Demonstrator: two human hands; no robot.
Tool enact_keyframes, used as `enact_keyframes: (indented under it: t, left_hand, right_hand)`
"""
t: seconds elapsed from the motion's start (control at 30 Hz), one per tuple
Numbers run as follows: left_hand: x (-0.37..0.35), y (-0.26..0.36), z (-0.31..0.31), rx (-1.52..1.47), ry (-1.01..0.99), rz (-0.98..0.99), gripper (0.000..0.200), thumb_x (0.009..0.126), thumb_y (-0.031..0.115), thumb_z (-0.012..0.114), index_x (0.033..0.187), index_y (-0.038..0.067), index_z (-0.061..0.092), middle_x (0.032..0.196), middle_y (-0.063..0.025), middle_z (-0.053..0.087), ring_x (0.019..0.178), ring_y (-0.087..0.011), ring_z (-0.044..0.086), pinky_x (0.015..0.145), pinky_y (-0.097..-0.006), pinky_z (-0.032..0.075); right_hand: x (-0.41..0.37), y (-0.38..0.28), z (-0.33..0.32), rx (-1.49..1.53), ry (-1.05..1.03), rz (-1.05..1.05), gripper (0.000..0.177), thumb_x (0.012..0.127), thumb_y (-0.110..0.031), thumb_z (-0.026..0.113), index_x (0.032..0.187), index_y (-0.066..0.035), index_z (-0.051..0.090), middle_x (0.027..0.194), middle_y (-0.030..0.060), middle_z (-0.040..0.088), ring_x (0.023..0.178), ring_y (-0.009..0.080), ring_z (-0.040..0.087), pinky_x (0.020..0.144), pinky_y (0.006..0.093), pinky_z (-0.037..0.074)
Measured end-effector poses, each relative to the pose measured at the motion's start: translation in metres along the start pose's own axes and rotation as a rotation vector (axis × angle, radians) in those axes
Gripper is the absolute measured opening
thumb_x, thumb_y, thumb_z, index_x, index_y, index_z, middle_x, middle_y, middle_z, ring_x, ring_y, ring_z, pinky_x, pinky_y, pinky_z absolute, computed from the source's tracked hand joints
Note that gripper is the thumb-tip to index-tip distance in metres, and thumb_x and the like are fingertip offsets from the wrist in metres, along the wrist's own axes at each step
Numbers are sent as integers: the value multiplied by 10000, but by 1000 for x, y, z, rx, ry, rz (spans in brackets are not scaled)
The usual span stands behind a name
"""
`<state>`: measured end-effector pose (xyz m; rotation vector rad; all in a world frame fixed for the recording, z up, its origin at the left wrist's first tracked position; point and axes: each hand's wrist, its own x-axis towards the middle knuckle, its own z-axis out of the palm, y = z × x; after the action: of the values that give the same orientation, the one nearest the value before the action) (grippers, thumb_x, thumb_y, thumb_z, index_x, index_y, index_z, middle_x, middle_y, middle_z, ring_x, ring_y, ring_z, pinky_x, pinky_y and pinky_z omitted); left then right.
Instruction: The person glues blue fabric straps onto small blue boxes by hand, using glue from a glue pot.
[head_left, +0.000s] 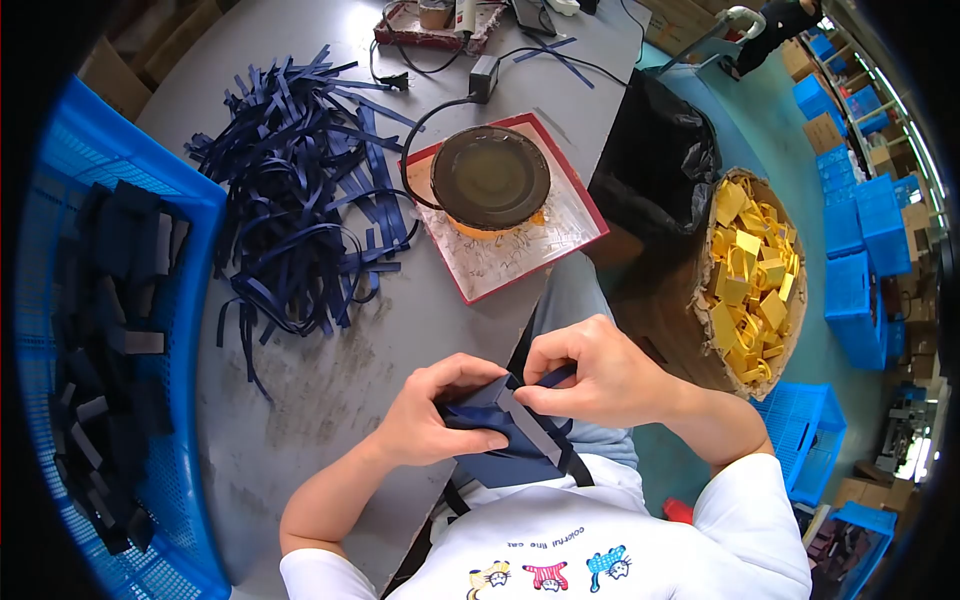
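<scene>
Close to my body, over the lap at the table's edge, my left hand (440, 411) grips a dark blue box-like piece (500, 430) with a grey edge strip, thumb in front and fingers behind. My right hand (592, 374) pinches a dark blue ribbon (557, 377) at the piece's upper right corner. Where the ribbon meets the piece is partly hidden by the fingers. A large tangled pile of dark blue ribbons (300, 200) lies on the grey table (290, 375), beyond my left hand.
A round pot (490, 178) with a cord stands on a red-rimmed tray (590, 215). Left is a blue crate (200, 260) of dark boxes. Right are a black bin bag (660, 150) and a carton (790, 340) of yellow pieces. A person (785, 30) stands far off.
</scene>
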<state>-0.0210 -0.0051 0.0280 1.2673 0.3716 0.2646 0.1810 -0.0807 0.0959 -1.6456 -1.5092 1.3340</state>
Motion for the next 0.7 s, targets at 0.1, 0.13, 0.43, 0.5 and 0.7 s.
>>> enact_keyframes:
  t: [0.1, 0.13, 0.43, 0.5, 0.7]
  left_hand:
    - [0, -1, 1, -7, 2, 7, 527, 624, 59, 786, 1084, -16, 539, 972, -82, 612, 904, -131, 595, 843, -265, 453]
    - [0, 0, 1, -10, 6, 9, 526, 624, 61, 786, 1082, -17, 539, 969, -80, 612, 902, -132, 597, 842, -265, 454]
    - [0, 0, 2, 53, 35, 23, 541, 609, 35, 786, 1084, -18, 532, 974, -80, 613, 897, -128, 596, 829, -260, 455]
    - [0, -2, 3, 95, 38, 27, 572, 592, 7, 787, 1097, -18, 520, 984, -79, 612, 904, -122, 589, 835, -257, 450]
    - [6, -5, -3, -108, 56, 8, 511, 638, 47, 770, 1087, 7, 529, 996, -62, 608, 923, -121, 572, 844, -255, 431]
  right_hand:
    - [0, -1, 1, -27, -9, 12, 143, 748, -102, 665, 720, 30, 620, 630, 65, 615, 551, 79, 564, 512, 209, 481]
    - [1, 0, 1, -27, -8, 12, 143, 748, -102, 665, 720, 30, 620, 630, 65, 615, 551, 79, 564, 512, 209, 481]
    - [0, 1, 10, -226, 120, -75, 178, 710, -151, 644, 720, 23, 611, 642, 144, 619, 569, 246, 609, 568, 321, 484]
    - [-1, 2, 13, -343, 123, -24, 175, 701, -151, 664, 775, -4, 605, 699, 134, 612, 636, 247, 605, 617, 322, 486]
    - [5, 37, -4, 387, 466, -257, 263, 843, -252, 612, 953, -16, 571, 884, 47, 589, 885, 128, 549, 841, 273, 416]
